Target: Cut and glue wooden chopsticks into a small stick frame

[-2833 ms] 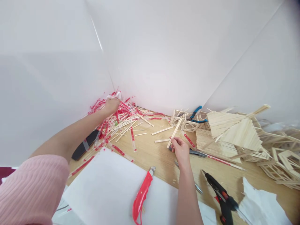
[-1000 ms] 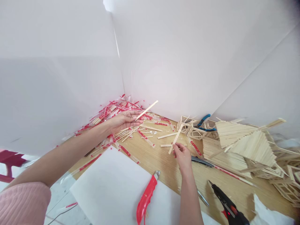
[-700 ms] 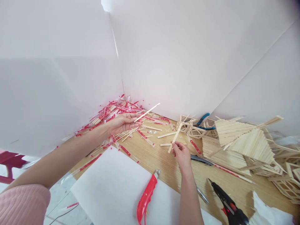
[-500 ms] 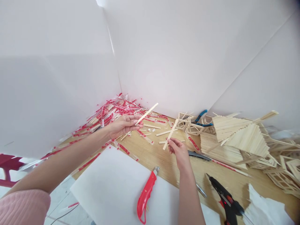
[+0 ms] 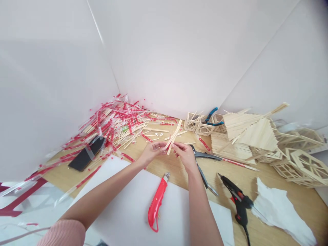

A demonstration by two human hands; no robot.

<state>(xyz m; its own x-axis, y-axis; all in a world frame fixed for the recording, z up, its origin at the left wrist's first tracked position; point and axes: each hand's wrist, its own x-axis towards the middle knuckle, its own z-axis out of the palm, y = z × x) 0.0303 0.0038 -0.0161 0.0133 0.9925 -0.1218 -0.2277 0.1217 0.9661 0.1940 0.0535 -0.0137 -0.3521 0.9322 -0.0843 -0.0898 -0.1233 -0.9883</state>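
Over the middle of the table, my hands are close together, fingers pinched around pale wooden sticks that look like chopsticks. My left hand (image 5: 151, 152) grips one wooden stick (image 5: 167, 145) at its lower end. My right hand (image 5: 185, 155) holds another wooden stick (image 5: 178, 126) upright and tilted to the right. The sticks cross or lie close against each other between my fingertips; whether they touch is hard to tell. Below my hands, a red-handled cutter (image 5: 156, 201) with a short metal tip lies on a white sheet (image 5: 118, 205).
Red-and-clear wrappers and loose sticks (image 5: 123, 119) heap at the back left, beside a black phone-like slab (image 5: 87, 153). Blue-handled pliers (image 5: 214, 118) rest on stick frames. Stick panels (image 5: 258, 131), scissors (image 5: 207, 155), a black glue gun (image 5: 238, 198) and crumpled white paper (image 5: 279, 205) lie rightward.
My left hand has moved right and down with its stick, meeting my right hand, which has shifted left. The view has turned, bringing the black slab and more of the scissors into sight.
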